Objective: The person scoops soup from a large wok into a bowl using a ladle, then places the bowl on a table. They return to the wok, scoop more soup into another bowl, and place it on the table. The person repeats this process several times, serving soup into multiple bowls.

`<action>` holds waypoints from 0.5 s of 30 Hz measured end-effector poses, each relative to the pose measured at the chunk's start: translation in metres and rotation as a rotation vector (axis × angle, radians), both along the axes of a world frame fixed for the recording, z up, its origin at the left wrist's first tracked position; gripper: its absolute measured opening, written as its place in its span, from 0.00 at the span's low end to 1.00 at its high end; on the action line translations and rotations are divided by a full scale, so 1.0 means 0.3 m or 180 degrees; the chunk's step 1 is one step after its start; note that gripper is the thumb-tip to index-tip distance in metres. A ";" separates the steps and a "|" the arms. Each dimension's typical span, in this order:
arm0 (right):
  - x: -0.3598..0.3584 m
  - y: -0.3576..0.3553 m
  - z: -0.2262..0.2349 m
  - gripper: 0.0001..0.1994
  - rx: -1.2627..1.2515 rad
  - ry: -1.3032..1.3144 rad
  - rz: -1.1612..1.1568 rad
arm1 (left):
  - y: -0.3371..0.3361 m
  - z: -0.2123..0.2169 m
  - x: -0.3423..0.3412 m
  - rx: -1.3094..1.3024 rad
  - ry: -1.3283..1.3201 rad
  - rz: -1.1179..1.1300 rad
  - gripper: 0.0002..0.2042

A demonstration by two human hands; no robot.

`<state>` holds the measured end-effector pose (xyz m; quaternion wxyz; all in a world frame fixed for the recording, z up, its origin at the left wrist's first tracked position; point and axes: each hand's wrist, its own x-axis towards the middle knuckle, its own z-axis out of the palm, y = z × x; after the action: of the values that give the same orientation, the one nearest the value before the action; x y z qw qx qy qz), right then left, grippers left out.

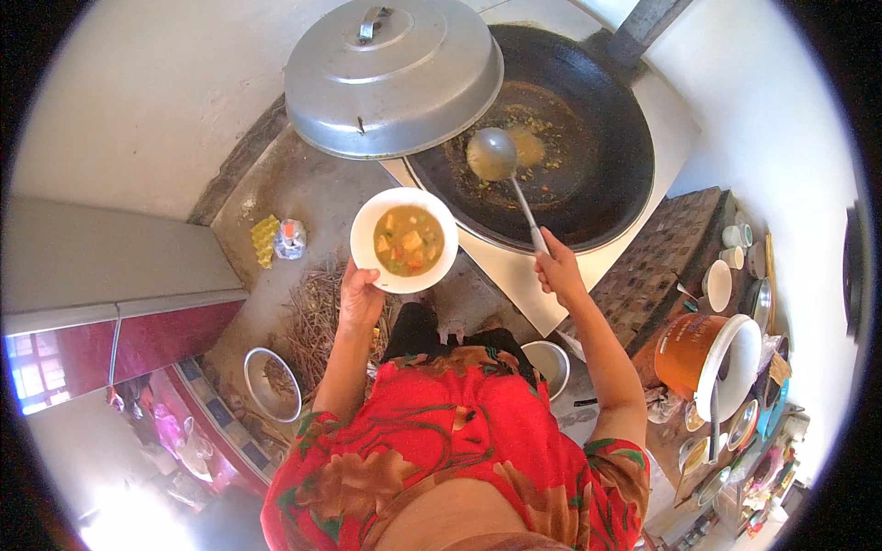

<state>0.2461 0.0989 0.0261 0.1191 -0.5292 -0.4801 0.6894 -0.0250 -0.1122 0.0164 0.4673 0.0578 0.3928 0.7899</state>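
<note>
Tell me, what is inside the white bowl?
The white bowl, held by the left hand, contains yellowish-green stew with pale and orange chunks. The bowl's bottom is covered by the food.

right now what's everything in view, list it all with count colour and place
wok: 1, black, on the white stove top, scraps of food left in it
lid: 1, silver metal, propped over the wok's left rim
ladle: 1, metal, bowl end in the wok
bowl: 1, white, holds yellowish stew with chunks, held left of the wok
rice cooker: 1, orange with open white lid, on the right counter
small cups: a few, white, far right counter
metal basin: 1, silver, on the floor at lower left
dry twigs: 1 pile, brown, on the floor
left hand: holds the bowl from below
right hand: grips the ladle handle
</note>
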 end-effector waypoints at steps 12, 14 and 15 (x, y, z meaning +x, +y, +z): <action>-0.221 0.227 -0.251 0.26 0.0240 -0.0452 -0.0105 | -0.081 0.041 -0.010 -0.0375 0.0114 0.0153 0.34; -0.173 0.267 -0.275 0.26 0.0641 -0.0833 -0.0071 | -0.085 0.041 -0.013 -0.0355 -0.0057 0.0127 0.33; -0.130 0.289 -0.323 0.26 0.1448 -0.1133 0.0129 | -0.077 0.042 -0.013 -0.0340 -0.0062 0.0102 0.33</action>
<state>0.2073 0.1856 -0.0709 0.1348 -0.5918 -0.6463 0.4625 -0.0288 -0.1353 0.0290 0.4608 0.0188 0.4308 0.7757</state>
